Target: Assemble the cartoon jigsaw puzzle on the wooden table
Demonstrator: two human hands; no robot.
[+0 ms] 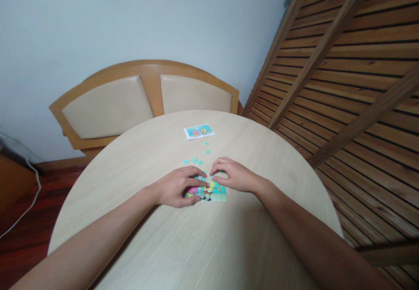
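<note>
A partly assembled jigsaw puzzle (218, 192) with a cartoon picture in teal, yellow and pink lies flat on the table. My left hand (178, 186) rests over its left side, fingers spread and pressing on its surface, hiding part of the picture. At the puzzle's upper edge, the thumb and index finger of my right hand (234, 174) come close together around a small teal puzzle piece (212, 177), mostly covered by the fingertips. Several loose teal puzzle pieces (194, 160) lie just beyond my left hand.
Farther back on the round pale wooden table (144, 150) lies a card (199, 131) with a similar cartoon picture. Two more loose pieces (207, 152) sit before it. A padded wooden headboard (150, 89) stands behind the table, and a slatted wooden panel (343, 85) leans at the right.
</note>
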